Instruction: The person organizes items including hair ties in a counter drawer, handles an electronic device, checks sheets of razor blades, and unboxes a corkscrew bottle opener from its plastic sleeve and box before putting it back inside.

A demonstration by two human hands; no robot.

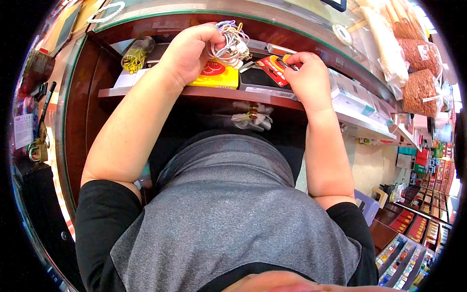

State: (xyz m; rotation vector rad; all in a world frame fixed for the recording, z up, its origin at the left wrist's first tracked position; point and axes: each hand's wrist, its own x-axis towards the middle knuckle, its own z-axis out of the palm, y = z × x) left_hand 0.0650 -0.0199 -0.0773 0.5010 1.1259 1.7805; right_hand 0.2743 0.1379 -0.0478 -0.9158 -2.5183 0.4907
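Above a shelf under the glass counter, my left hand (187, 54) is closed round a bundle of thin cables (234, 44), mostly white with some purple and yellow. My right hand (310, 78) pinches the edge of a red and yellow card pack (273, 70); its contents are too small to name. Below the cables lies a yellow box (214, 80) with a red emblem. Between my hands, partly under the red pack, a black box (260, 80) sits on the shelf (194, 92).
A clear bag of yellow items (138, 54) stands at the shelf's left end. White boxes (357, 92) line its right side. Bags of brown goods (421, 73) rest on the glass counter at upper right. Display trays (406, 260) are at lower right.
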